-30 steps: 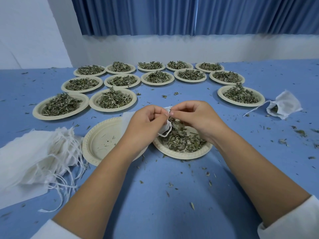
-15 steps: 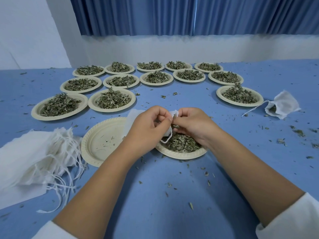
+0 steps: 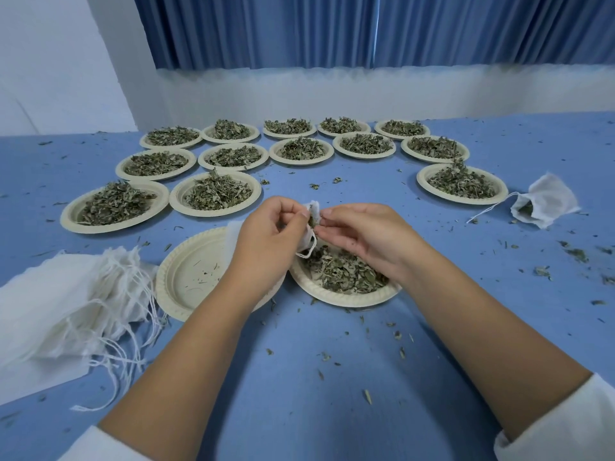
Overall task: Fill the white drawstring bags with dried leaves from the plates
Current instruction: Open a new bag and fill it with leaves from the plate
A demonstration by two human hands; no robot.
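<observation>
Left hand (image 3: 266, 237) and right hand (image 3: 366, 237) pinch white bag (image 3: 312, 211) above leaf plate (image 3: 346, 296); emptied plate (image 3: 186, 277) beside.

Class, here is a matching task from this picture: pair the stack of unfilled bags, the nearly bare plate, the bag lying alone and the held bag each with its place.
1 stack of unfilled bags
2 nearly bare plate
3 bag lying alone
4 held bag

a between left hand and right hand
b far right
c far left
d under the left wrist

Pairs: 1-c, 2-d, 3-b, 4-a
</observation>
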